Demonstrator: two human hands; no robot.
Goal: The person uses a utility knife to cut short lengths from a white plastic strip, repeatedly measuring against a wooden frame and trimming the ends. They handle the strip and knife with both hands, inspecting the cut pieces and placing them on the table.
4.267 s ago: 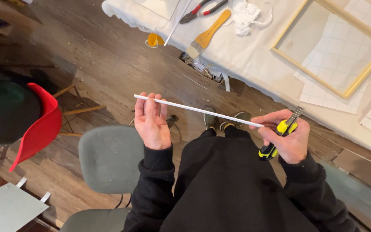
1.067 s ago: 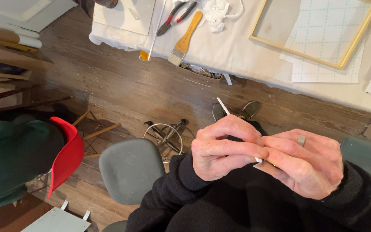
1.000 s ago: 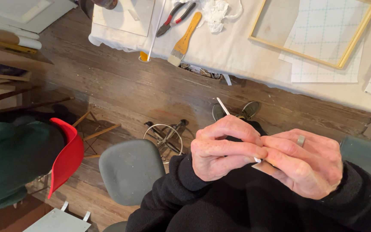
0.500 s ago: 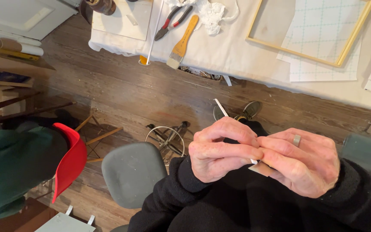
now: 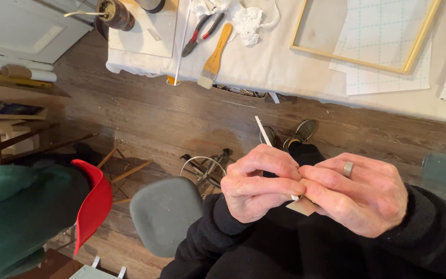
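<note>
Two hands pinch a thin white stick above the lap.

The left hand has its fingers closed around the white stick, whose free end points up toward the bench. The right hand, with a ring, touches the left hand; its fingers are clamped on a small tan piece at the lower end of the stick. A brush and pliers lie on the bench, well apart from the hands.

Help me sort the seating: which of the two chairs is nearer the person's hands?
The grey chair, just beside the left hand. The red chair stands farther left, with a green garment on it.
</note>
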